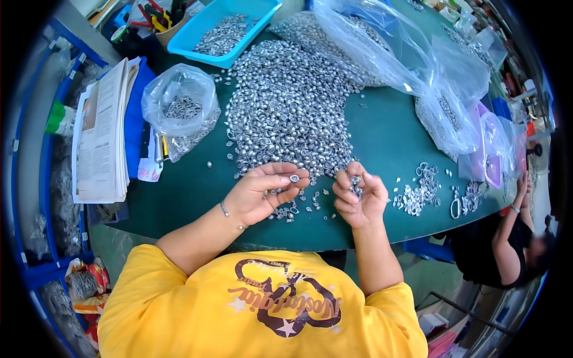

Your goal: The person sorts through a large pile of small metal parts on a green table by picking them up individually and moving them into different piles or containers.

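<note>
A large heap of small silver metal pieces, rounded and eye-shaped, covers the middle of the green table. At its near edge, my left hand pinches one small oval metal piece between thumb and fingers. My right hand is curled a little to the right, with several small metal pieces in its fingers. Both hands are above the table, apart from each other. A few loose pieces lie scattered on the table between and below them.
A blue tray of metal pieces stands at the far left, above an open plastic bag. Papers hang beside the table. Large clear bags lie at the right, near piles of flat pieces. Another person sits at the right.
</note>
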Action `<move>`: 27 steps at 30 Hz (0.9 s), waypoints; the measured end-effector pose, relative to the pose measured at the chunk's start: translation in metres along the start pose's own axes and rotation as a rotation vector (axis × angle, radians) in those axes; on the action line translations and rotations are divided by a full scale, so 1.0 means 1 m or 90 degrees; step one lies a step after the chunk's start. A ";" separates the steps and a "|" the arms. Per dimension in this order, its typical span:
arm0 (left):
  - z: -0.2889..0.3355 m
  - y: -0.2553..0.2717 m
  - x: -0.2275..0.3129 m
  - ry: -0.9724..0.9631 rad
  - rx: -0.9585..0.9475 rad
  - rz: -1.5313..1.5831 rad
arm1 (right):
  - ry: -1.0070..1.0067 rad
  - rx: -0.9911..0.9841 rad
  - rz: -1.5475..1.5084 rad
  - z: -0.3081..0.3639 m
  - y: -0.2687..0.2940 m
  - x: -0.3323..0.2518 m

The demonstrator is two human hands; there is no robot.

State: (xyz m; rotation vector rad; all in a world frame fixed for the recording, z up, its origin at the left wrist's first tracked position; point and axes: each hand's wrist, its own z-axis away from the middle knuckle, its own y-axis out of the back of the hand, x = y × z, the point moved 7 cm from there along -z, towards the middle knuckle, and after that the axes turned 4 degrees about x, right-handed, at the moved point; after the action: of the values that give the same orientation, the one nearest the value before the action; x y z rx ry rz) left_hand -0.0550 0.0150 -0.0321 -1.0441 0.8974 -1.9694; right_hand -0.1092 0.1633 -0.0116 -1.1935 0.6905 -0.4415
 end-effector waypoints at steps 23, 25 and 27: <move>0.046 -0.080 0.041 -0.744 0.003 -0.793 | 0.079 0.223 0.018 -0.065 -0.024 -0.048; 0.047 -0.070 0.043 -0.724 0.007 -0.789 | 0.166 0.285 0.050 -0.097 -0.040 -0.110; 0.046 -0.060 0.042 -0.687 0.040 -0.745 | 0.314 0.270 -0.038 -0.134 -0.049 -0.183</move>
State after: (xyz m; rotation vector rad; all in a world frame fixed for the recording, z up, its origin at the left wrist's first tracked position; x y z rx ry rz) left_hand -0.0484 -0.0010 0.0520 -2.5451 -0.5090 -1.6567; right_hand -0.3312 0.1733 0.0539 -0.7047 0.9261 -0.9018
